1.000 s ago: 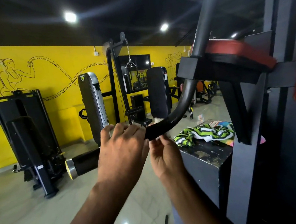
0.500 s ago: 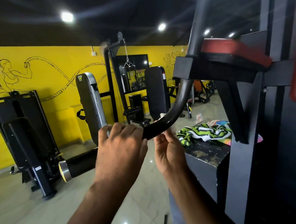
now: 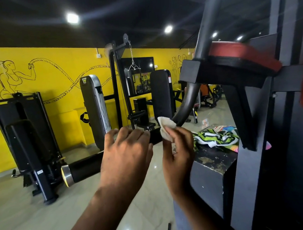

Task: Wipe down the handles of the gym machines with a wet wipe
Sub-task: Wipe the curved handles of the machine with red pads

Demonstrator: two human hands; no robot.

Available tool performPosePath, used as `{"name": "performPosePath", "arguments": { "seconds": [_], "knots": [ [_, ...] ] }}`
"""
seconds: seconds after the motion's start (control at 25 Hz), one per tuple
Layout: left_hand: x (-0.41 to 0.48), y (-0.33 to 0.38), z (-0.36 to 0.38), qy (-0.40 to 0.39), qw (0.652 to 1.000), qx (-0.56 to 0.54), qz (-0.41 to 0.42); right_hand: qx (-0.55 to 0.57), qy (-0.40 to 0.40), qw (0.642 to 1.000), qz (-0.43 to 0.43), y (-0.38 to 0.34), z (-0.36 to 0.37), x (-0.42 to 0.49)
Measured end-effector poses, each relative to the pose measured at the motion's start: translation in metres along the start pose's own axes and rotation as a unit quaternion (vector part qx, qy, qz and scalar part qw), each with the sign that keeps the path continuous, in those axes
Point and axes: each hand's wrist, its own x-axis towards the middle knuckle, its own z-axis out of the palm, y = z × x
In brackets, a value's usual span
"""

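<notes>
Now the white wet wipe point(image 3: 166, 128) sits bunched between the fingertips of the right hand point(image 3: 177, 155), which pinches it against the black handle point(image 3: 85, 166) where the bar starts its upward bend, just right of the left hand point(image 3: 125, 155), whose fingers curl over the top of the bar. Half a second ago only a sliver of the wipe peeked above the bar with the right hand under it; now that hand sits higher and the wipe shows plainly on the near side, while the striped towel point(image 3: 216, 138) lies unmoved to the right.
</notes>
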Motion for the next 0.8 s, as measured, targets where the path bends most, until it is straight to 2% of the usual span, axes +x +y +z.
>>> {"name": "performPosePath", "arguments": {
  "seconds": [0.12,0.2,0.24,0.28,0.36,0.48,0.6,0.8],
  "knots": [
    [-0.001,0.0,0.001,0.0,1.0,0.001,-0.003,-0.09,-0.088,0.988,-0.084,0.018,-0.017,0.014],
    [0.0,0.0,0.001,0.002,1.0,0.0,-0.004,-0.139,-0.071,0.986,-0.056,0.022,-0.021,0.029],
    [0.001,0.001,0.001,0.003,1.0,-0.001,-0.005,-0.161,-0.076,0.982,-0.063,0.023,-0.022,0.039],
    [0.002,0.002,0.002,0.004,1.0,-0.001,-0.007,-0.185,-0.102,0.972,-0.105,0.023,-0.025,0.046],
    [0.002,0.004,0.003,0.004,1.0,0.001,-0.008,-0.225,-0.179,0.931,-0.225,0.026,-0.032,0.058],
    [0.004,0.006,0.003,0.005,1.0,-0.003,-0.008,-0.263,-0.238,0.892,-0.28,0.024,-0.038,0.08],
    [0.004,0.007,0.004,0.007,1.0,-0.005,-0.01,-0.336,-0.333,0.795,-0.381,0.022,-0.042,0.105],
    [0.005,0.007,0.006,0.006,1.0,-0.007,-0.013,-0.389,-0.403,0.721,-0.408,0.015,-0.042,0.123]
  ]
}}
